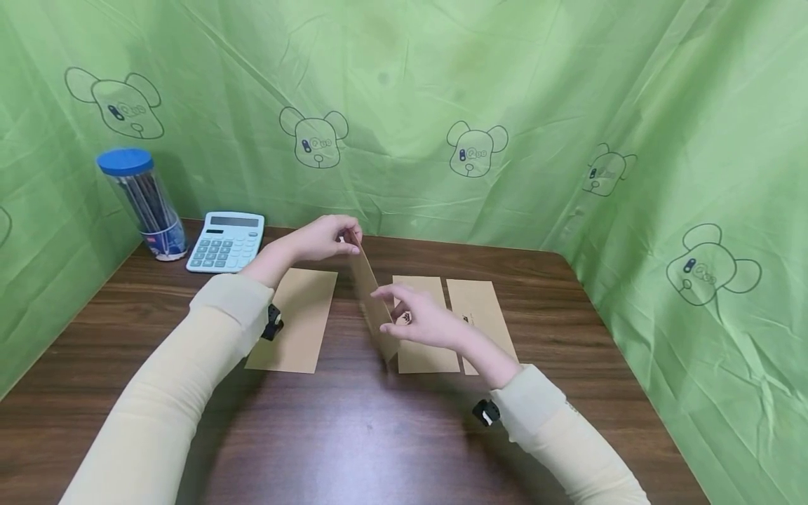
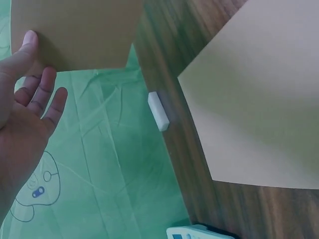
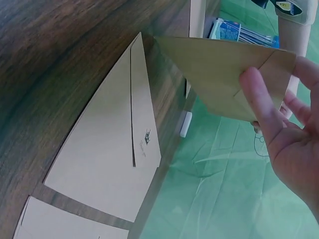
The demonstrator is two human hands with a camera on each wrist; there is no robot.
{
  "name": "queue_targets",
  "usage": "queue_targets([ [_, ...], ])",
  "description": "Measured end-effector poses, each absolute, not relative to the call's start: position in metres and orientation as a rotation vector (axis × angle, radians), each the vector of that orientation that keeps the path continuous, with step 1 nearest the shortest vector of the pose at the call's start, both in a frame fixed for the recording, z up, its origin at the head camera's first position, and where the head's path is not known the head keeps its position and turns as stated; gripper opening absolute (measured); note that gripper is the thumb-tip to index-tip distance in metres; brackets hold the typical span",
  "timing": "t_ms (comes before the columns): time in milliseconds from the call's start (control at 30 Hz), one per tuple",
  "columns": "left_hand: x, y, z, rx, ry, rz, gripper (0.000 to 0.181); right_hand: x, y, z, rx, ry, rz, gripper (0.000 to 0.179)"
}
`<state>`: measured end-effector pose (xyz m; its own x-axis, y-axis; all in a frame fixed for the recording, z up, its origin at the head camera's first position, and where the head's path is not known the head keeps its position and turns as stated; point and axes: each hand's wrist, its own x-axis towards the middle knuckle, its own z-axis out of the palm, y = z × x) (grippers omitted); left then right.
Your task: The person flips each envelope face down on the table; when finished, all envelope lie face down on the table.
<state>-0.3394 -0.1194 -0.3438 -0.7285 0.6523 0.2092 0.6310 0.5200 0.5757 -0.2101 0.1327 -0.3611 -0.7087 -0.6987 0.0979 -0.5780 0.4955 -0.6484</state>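
A brown kraft-paper envelope [image 1: 372, 301] is held up on edge, tilted, above the middle of the table. My left hand [image 1: 322, 237] pinches its far upper corner; in the left wrist view the thumb lies on the near face. My right hand [image 1: 429, 319] grips the edge closer to me between thumb and fingers. Diagonal fold lines cross the held envelope [image 3: 224, 74] in the right wrist view. To its left, a plain brown envelope [image 1: 303, 315] lies flat under my left forearm. Two more brown envelopes with small dark prints, an inner one [image 1: 429, 358] and an outer one [image 1: 486, 301], lie at right.
A pale blue calculator [image 1: 227, 242] sits at the back left, beside a clear tub [image 1: 151, 203] of dark sticks with a blue lid. One small white block [image 2: 158, 112] lies near the table's back edge. A green printed curtain [image 1: 404, 84] encloses the wooden table [image 1: 353, 435].
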Motion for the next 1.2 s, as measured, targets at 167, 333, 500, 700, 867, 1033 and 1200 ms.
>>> queue_targets([
  [167, -0.339, -0.114, -0.341, 1.133, 2.717, 1.027, 0.023, -0.210, 0.138, -0.360, -1.089, 2.605, -0.999, 0.053],
  [333, -0.336, -0.110, -0.337, 1.145, 2.708, 1.033, 0.039, -0.210, 0.143, -0.366, -1.092, 2.685, -0.999, 0.052],
  [500, -0.338, -0.111, -0.340, 1.119, 2.695, 1.036, 0.058, -0.210, 0.148, -0.376, -1.010, 2.735, -1.047, 0.055],
  [700, -0.337, -0.123, -0.353, 0.978, 2.702, 0.984, 0.066, -0.209, 0.153, -0.385, -0.949, 2.711, -1.199, 0.055],
  [867, -0.339, -0.134, -0.368, 0.906, 2.734, 0.939, 0.061, -0.209, 0.153, -0.393, -0.904, 2.656, -1.292, 0.056],
  [1033, -0.343, -0.139, -0.381, 0.900, 2.761, 0.928, 0.056, -0.209, 0.151, -0.400, -0.838, 2.594, -1.331, 0.059],
  [1200, -0.345, -0.138, -0.390, 0.888, 2.753, 0.941, 0.056, -0.211, 0.150, -0.407, -0.860, 2.595, -1.239, 0.059],
])
